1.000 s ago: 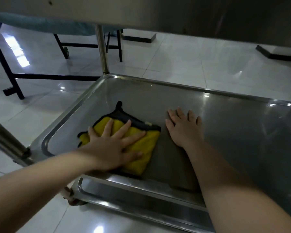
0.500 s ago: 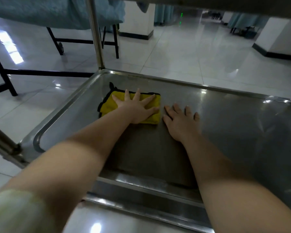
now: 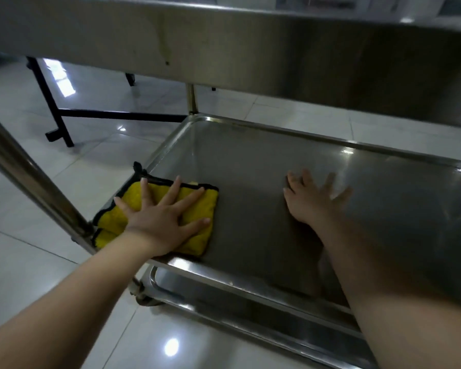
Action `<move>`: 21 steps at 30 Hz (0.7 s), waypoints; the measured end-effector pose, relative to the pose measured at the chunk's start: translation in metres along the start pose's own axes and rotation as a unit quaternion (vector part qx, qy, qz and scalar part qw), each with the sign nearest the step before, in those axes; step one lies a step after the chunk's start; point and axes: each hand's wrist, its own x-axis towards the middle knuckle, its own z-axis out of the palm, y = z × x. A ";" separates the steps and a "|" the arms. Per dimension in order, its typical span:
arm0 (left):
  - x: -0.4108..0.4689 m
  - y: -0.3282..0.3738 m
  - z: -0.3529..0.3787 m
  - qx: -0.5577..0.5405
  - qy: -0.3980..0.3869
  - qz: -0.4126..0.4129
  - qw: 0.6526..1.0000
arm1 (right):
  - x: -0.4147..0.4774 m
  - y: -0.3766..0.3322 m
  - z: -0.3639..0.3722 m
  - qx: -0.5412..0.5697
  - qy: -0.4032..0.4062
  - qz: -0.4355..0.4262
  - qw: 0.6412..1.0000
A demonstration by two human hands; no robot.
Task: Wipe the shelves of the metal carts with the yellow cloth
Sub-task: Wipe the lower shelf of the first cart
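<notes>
Under the splayed fingers [image 3: 171,194] of the left hand [image 3: 160,225], in the head view, the yellow cloth [image 3: 210,205] is pressed flat into the near left corner of the cart's middle shelf [image 3: 250,161]. Its black-edged border is draped over the rim on the little-finger side. Nothing is clamped; the fingers are straight and apart. Well off to the thumb side, the right hand [image 3: 312,203] is laid on bare metal, fingers spread and blurred. A wiping stroke on this shelf is judged to be in hand. Next, the cloth should be pushed beyond the fingertips and thumbward across the bare steel, under even pressure.
</notes>
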 end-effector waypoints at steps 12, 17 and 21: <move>0.064 -0.001 -0.014 0.017 0.036 0.026 0.999 | 0.024 -0.095 0.026 0.019 0.039 -0.090 0.995; 0.165 0.027 -0.052 0.008 0.037 0.024 0.999 | 0.026 -0.094 0.028 0.027 0.050 -0.089 0.994; 0.168 0.032 -0.054 0.027 0.020 0.045 0.998 | 0.030 -0.089 0.023 0.041 0.041 -0.082 0.995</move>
